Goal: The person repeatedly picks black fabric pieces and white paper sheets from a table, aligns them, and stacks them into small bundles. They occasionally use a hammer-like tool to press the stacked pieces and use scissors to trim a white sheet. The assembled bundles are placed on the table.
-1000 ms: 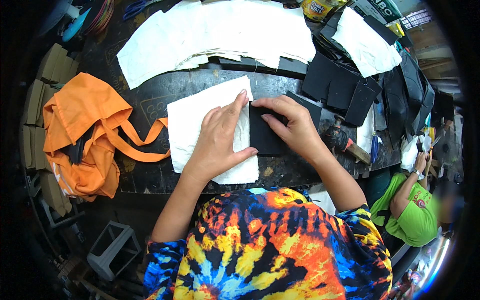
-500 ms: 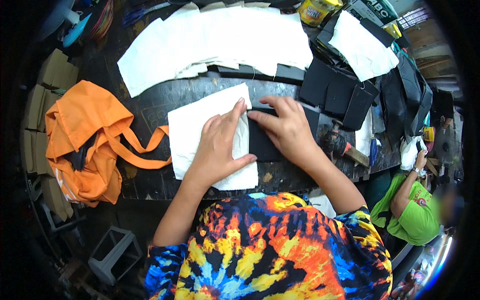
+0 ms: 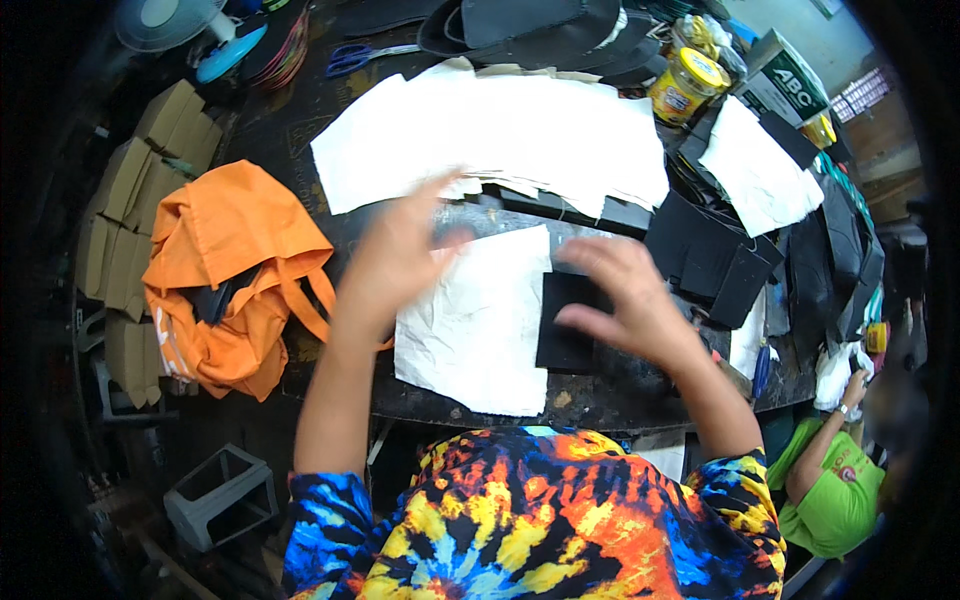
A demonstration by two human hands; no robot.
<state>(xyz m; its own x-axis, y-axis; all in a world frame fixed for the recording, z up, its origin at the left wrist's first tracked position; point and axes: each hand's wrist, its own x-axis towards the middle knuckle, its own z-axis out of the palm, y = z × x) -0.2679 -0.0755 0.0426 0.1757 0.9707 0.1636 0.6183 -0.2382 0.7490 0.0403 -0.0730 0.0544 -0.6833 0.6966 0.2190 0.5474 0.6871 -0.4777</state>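
Note:
A white sheet (image 3: 478,335) lies on the dark workbench (image 3: 610,400) in front of me, with a black square piece (image 3: 563,320) laid on its right edge. My right hand (image 3: 625,300) hovers over or rests on that black piece, fingers spread, holding nothing. My left hand (image 3: 400,250) is lifted and blurred above the sheet's upper left corner, fingers apart and empty, close to the stack of white sheets (image 3: 500,135) further back.
An orange cloth bag (image 3: 235,275) sits at the bench's left end. Black cut pieces (image 3: 715,255) pile at the right, with another white sheet (image 3: 755,175), a yellow-lidded jar (image 3: 685,85) and blue scissors (image 3: 360,58) behind. A person in green (image 3: 835,480) sits lower right.
My left hand has lifted off the white sheet and swung up toward the back left. My right hand has loosened on the black piece, which now shows more fully.

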